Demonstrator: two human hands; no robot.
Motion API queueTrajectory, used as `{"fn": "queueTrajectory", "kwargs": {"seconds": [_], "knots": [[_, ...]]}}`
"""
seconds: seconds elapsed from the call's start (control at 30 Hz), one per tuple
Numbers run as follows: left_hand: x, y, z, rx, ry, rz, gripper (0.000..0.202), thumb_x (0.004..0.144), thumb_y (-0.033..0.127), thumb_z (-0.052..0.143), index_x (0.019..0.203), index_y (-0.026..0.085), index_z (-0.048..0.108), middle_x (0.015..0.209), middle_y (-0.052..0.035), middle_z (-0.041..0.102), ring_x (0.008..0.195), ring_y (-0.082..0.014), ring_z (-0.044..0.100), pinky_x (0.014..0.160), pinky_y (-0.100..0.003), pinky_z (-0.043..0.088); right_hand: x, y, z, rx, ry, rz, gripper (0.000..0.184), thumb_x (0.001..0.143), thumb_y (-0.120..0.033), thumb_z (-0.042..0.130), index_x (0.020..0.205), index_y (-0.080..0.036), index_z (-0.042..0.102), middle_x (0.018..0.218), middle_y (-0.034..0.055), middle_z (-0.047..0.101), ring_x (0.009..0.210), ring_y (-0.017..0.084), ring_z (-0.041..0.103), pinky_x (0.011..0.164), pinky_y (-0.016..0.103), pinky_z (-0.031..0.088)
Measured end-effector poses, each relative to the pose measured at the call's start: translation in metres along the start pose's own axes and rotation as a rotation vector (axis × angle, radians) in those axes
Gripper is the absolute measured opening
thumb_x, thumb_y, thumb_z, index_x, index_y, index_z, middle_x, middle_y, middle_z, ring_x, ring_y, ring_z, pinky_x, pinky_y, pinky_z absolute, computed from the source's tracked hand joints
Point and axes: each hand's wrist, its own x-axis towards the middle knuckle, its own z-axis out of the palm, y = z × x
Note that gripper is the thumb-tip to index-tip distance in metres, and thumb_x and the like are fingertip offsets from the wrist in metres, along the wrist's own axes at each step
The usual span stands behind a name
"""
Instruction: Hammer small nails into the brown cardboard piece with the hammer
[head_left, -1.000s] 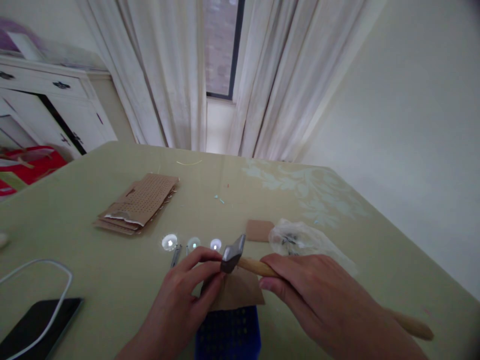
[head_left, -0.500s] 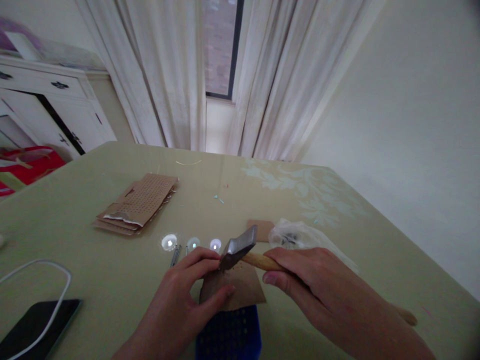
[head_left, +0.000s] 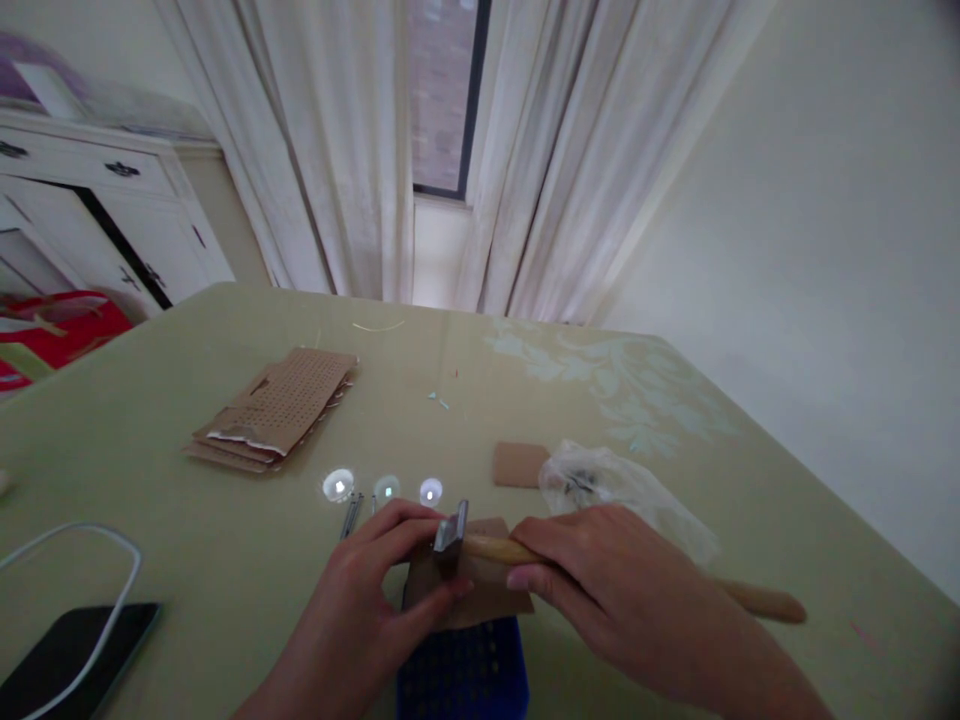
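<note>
My right hand [head_left: 607,590] grips the wooden handle of a hammer [head_left: 499,550], and the butt end sticks out to the right behind the wrist. The metal hammer head is over a small brown cardboard piece [head_left: 491,597]. With thumb and fingers curled, my left hand [head_left: 367,590] holds that cardboard at its left side, close to the hammer head. Whether a nail is between those fingertips is hidden behind the head. Under the cardboard stands a blue perforated plastic basket [head_left: 469,670]. Several loose nails [head_left: 351,515] lie just beyond my left hand.
A stack of perforated cardboard [head_left: 281,410] lies at the left. Beyond my right hand are another cardboard piece [head_left: 519,465] and a clear plastic bag [head_left: 626,490] with dark bits inside. A dark phone [head_left: 75,660] with a white cable [head_left: 124,590] sits at the near left.
The hammer head has turned and come down toward the cardboard, shifting slightly left. My right hand has moved a little left and its handle end now shows more. My left hand stays nearly in place.
</note>
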Motion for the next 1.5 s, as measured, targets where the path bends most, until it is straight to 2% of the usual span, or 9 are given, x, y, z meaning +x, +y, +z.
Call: {"fn": "queueTrajectory", "kwargs": {"seconds": [0.3,0.47,0.57,0.67,0.73,0.83,1.13,1.37,1.5], "knots": [[0.001,0.001,0.0,-0.039,-0.054,-0.073,0.024,0.086,0.026,0.084,0.109,0.029,0.08,0.104,-0.0011,0.084,0.093,-0.024,0.081,0.085,-0.033,0.069,0.003,-0.001,-0.002,0.02,-0.023,-0.004,0.03,0.114,-0.039,0.059,0.095,-0.022,0.074,0.086,0.0033,0.08,0.079,0.023,0.073,0.07,0.034,0.039],[0.002,-0.003,0.002,-0.106,-0.051,-0.139,0.031,0.088,0.037,0.083,0.118,0.028,0.08,0.114,-0.0059,0.086,0.1,-0.0279,0.083,0.09,-0.039,0.069,-0.002,0.005,-0.014,0.059,0.029,0.006,0.033,0.115,-0.041,0.057,0.091,-0.022,0.071,0.085,0.0025,0.076,0.08,0.022,0.069,0.072,0.033,0.04],[0.007,-0.012,-0.012,-0.115,0.019,-0.221,0.038,0.095,0.052,0.074,0.126,0.029,0.076,0.124,-0.007,0.084,0.109,-0.0285,0.082,0.09,-0.038,0.067,-0.004,0.013,-0.022,0.122,0.088,0.01,0.035,0.116,-0.041,0.054,0.089,-0.023,0.067,0.083,0.0009,0.071,0.078,0.02,0.065,0.072,0.032,0.039],[0.017,-0.026,-0.038,0.163,0.137,-0.365,0.041,0.096,0.061,0.061,0.11,0.026,0.077,0.105,-0.0076,0.086,0.088,-0.0295,0.082,0.076,-0.04,0.061,-0.005,0.02,-0.027,0.15,0.114,0.022,0.037,0.117,-0.042,0.052,0.087,-0.023,0.064,0.08,-0.0004,0.067,0.075,0.019,0.061,0.07,0.031,0.038],[0.022,-0.035,-0.054,0.446,0.087,-0.439,0.036,0.095,0.054,0.056,0.096,0.024,0.077,0.095,-0.0093,0.084,0.086,-0.0326,0.08,0.077,-0.043,0.056,-0.004,0.022,-0.027,0.153,0.124,0.026,0.037,0.117,-0.042,0.053,0.086,-0.022,0.063,0.079,-0.0007,0.066,0.075,0.019,0.06,0.071,0.031,0.037],[0.024,-0.044,-0.064,0.638,-0.053,-0.518,0.033,0.094,0.049,0.053,0.09,0.024,0.074,0.093,-0.0113,0.084,0.092,-0.0356,0.079,0.078,-0.043,0.05,-0.004,0.023,-0.026,0.141,0.133,0.022,0.036,0.116,-0.04,0.055,0.086,-0.022,0.064,0.08,-0.0006,0.066,0.076,0.019,0.06,0.071,0.031,0.036],[0.021,-0.055,-0.052,0.709,-0.147,-0.508,0.029,0.099,0.039,0.047,0.093,0.023,0.07,0.098,-0.0135,0.084,0.099,-0.0365,0.078,0.081,-0.042,0.048,-0.003,0.021,-0.024,0.107,0.113,0.051,0.035,0.115,-0.04,0.057,0.088,-0.022,0.069,0.081,0.0004,0.069,0.077,0.02,0.064,0.071,0.032,0.038],[0.019,-0.055,-0.05,0.681,-0.094,-0.46,0.03,0.101,0.042,0.043,0.094,0.023,0.066,0.099,-0.0126,0.081,0.098,-0.0341,0.077,0.081,-0.041,0.048,-0.005,0.023,-0.022,0.059,0.072,0.049,0.031,0.115,-0.04,0.059,0.095,-0.022,0.074,0.088,0.002,0.073,0.086,0.023,0.067,0.077,0.034,0.041],[0.022,-0.046,-0.052,0.601,0.013,-0.441,0.031,0.099,0.046,0.049,0.095,0.024,0.069,0.089,-0.0084,0.079,0.085,-0.0309,0.076,0.077,-0.04,0.049,-0.005,0.024,-0.021,0.03,0.031,0.0,0.03,0.114,-0.042,0.06,0.097,-0.022,0.075,0.09,0.0024,0.075,0.086,0.023,0.068,0.076,0.034,0.042]]}}
